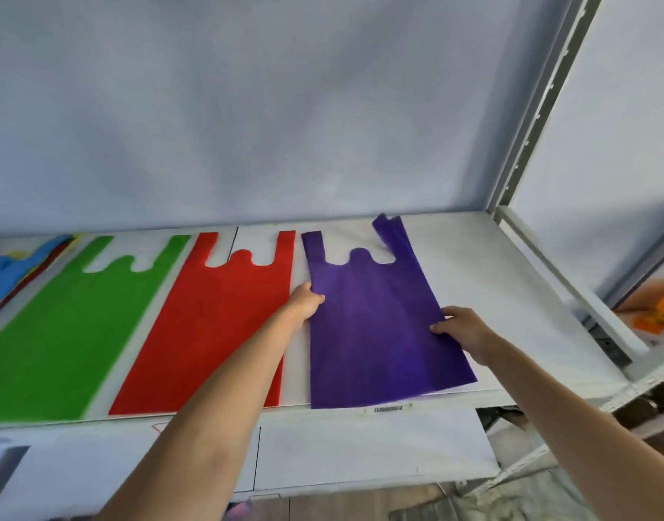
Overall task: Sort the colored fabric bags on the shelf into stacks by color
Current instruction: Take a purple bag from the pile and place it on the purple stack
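A purple fabric bag (375,325) lies flat on the white shelf (492,280), handles pointing to the back wall; its right handle is folded up. My left hand (307,299) grips the bag's left edge, thumb on top. My right hand (461,329) pinches its right edge, thumb on the fabric. To the left lies a red bag (217,325), then a green bag (67,332). At the far left sits a mixed pile of bags (18,272) with a blue one on top and red and yellow edges showing under it.
A grey metal shelf upright (541,107) and side rail (571,280) bound the shelf on the right. Something orange (657,314) shows beyond the rail. A barcode label (388,408) sits on the shelf's front edge. A lower white shelf (360,453) lies beneath.
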Motion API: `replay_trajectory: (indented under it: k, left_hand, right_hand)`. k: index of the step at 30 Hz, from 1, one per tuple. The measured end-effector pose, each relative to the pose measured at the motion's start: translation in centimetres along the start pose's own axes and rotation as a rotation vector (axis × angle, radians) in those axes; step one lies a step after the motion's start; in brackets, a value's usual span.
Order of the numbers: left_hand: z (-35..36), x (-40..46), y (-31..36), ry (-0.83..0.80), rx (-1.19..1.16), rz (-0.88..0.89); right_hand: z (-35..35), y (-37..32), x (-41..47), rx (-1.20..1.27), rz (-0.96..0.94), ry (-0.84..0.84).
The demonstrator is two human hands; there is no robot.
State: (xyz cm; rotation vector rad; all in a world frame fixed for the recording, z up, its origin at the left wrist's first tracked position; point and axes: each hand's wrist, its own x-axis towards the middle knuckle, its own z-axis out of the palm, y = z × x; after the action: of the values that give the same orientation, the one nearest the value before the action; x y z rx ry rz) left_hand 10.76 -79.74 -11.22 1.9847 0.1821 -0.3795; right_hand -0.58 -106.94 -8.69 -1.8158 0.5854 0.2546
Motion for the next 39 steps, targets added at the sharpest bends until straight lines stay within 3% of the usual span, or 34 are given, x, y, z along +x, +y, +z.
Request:
replay_trajectory:
  k: [11,25,29,32,35,39]
  left_hand:
    - [1.3,1.0,-0.1,0.19,0.043,-0.02]
    - [-0.1,0.8,0.8,0.183,0.268,-0.073]
    - [-0.9,-0.7,2.3,0.176,0.36,-0.014]
    - [-2.8,-2.4,4.1,0.227,0.445,0.081]
    - [-5.4,-4.9,5.6,0.25,0.566,0.168]
    - [-9.5,-8.4,6.0,0.366,0.772,0.292]
  right_hand:
    - [-0.4,0.7,0.3,-0.162,-0.061,0.069]
    - [0.5,-0.1,-0.3,-0.312,-0.108,0.025]
    - [0.5,-1.0,-1.0,-0.39,-0.077,0.013]
    - [0.0,-2.6,-2.0,-0.594,-0.034,-0.015]
    - [-0.4,-5.0,-3.4,-0.956,-0.168,0.066]
    - [1.4,-8.9,-4.6,-1.003,-0.403,0.033]
